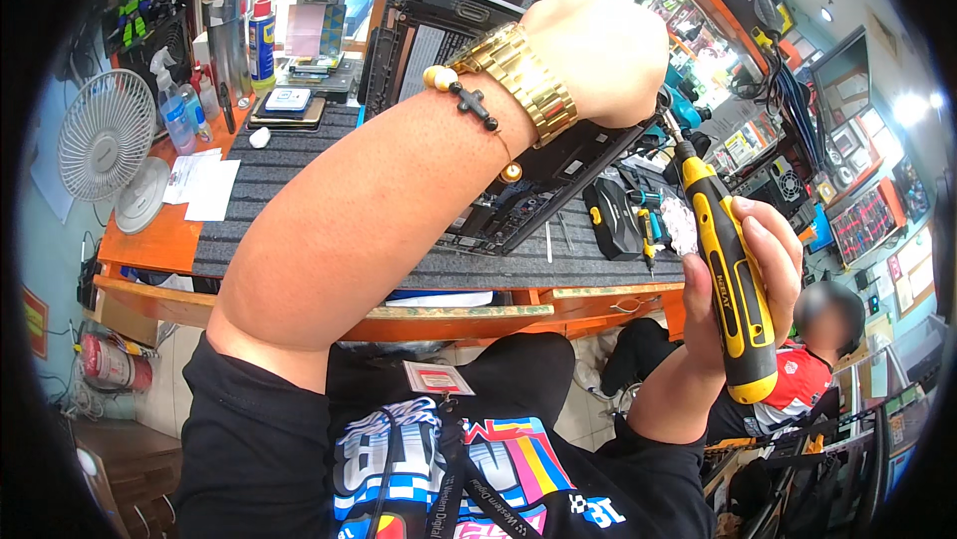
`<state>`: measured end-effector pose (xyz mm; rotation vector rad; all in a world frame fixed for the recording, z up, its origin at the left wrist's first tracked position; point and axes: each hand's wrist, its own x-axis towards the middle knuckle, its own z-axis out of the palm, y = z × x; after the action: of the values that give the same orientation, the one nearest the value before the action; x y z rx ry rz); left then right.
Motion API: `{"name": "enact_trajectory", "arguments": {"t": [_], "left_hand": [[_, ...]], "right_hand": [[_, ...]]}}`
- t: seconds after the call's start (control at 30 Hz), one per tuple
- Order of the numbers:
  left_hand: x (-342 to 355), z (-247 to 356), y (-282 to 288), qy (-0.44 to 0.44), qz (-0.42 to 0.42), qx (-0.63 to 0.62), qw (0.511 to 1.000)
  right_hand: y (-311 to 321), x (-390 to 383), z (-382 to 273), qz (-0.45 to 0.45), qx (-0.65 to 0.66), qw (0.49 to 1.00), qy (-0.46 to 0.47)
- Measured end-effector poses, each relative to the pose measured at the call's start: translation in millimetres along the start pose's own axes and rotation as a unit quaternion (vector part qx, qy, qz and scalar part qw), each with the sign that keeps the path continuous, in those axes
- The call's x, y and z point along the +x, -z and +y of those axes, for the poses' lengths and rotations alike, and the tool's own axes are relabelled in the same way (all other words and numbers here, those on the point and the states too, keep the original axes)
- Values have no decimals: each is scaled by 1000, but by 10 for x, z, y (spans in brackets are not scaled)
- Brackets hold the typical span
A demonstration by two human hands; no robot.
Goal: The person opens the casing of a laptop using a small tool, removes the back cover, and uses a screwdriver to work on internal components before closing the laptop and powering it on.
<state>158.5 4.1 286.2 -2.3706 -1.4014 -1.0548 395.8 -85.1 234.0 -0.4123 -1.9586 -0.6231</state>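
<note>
My right hand (773, 260) is wrapped round a yellow and black electric screwdriver (733, 290), its tip pointing up and away from me. Close to that tip, my left hand (613, 55) is curled, with its fingers turned away and largely hidden, so what they pinch cannot be made out. A gold watch (523, 80) and a beaded bracelet (471, 105) sit on the left wrist. Behind this forearm, a dark laptop (563, 180) with its inside partly showing stands tilted on the grey ribbed mat (289, 175). My arm covers much of it.
A white fan (105, 135), a spray bottle (171, 105) and a blue aerosol can (261, 45) stand at left. A black tool case (613, 220) and small screwdrivers lie right of the laptop. Another person (797, 374) is at the right. Drawers (449, 322) line the bench front.
</note>
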Motion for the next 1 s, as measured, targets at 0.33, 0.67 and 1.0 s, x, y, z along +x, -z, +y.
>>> {"name": "enact_trajectory", "arguments": {"t": [0.33,0.67,1.0], "left_hand": [[-5,5,38,8,-13,-1,1000],[-22,-14,82,-6,-29,-19,999],[7,-53,-14,-12,7,-9,1000]], "right_hand": [[5,-8,38,2,14,1000,3],[13,7,16,31,35,999,-4],[-2,22,26,-9,18,1000,4]]}}
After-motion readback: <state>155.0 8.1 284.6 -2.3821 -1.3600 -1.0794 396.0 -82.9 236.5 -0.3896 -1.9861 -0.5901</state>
